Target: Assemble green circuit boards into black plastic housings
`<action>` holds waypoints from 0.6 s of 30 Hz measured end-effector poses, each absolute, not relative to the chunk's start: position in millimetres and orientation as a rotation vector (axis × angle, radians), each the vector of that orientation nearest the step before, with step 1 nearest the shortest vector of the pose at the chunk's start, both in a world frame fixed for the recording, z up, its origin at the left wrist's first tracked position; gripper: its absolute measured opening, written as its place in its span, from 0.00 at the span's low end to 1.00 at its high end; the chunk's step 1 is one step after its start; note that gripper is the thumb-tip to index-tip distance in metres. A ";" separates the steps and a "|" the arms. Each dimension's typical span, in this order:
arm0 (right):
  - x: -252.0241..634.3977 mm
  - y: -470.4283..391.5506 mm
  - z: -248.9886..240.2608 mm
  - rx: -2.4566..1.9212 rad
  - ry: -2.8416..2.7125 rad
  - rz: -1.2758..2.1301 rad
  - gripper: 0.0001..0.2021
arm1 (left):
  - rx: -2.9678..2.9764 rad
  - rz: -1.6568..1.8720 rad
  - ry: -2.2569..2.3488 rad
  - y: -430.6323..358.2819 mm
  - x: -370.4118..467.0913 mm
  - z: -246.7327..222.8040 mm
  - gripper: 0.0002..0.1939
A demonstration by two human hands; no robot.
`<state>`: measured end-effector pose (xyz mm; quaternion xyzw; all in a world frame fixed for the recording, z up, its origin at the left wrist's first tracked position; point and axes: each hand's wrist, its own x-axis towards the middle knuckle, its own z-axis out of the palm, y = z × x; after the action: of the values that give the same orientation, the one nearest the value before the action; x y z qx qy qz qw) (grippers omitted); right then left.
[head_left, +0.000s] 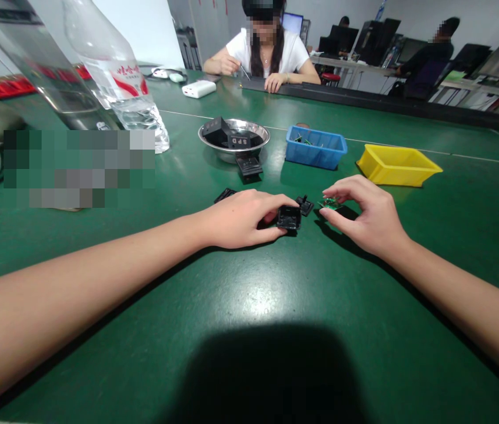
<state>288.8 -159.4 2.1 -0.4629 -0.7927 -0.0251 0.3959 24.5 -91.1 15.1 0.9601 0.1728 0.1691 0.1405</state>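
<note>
My left hand (249, 218) is closed around a small black plastic housing (289, 218), its hollow side facing me, just above the green table. Between thumb and fingertips, my right hand (364, 215) pinches a small green circuit board (329, 203). A gap separates the two hands. Another small black plastic part (305, 205) lies on the table just behind the housing. Partly hidden behind my left hand is a flat black piece (225, 195). Beyond it, a black case (249, 168) stands on the table against a metal bowl.
The metal bowl (234, 154) holds black cases, one marked SPD. To its right stand a blue bin (315, 154) with small parts and a yellow bin (399, 168). Water bottles (119, 82) rise at left. A white box (199, 89) lies farther back. Across the table sits a person (267, 56).
</note>
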 end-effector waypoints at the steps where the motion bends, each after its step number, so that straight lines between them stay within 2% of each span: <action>1: 288.8 -159.3 2.0 -1.171 -2.012 -0.064 0.08 | 2.774 0.489 0.496 -91.1 24.4 15.1 0.22; 8: 289.5 -159.1 0.7 -1.162 -2.013 -0.081 0.03 | 2.772 0.487 0.501 -91.2 24.0 15.2 0.22; 15: 291.1 -159.1 0.4 -1.169 -2.015 -0.071 0.13 | 2.778 0.486 0.509 -90.5 23.8 14.6 0.22; 18: 291.6 -159.5 0.8 -1.157 -2.031 -0.087 0.13 | 2.778 0.490 0.502 -90.5 23.6 14.4 0.21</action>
<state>291.6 -159.5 0.8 -0.4554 -0.7992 -0.0342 0.3908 23.6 -90.5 14.4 0.9603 0.1735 0.1694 0.1378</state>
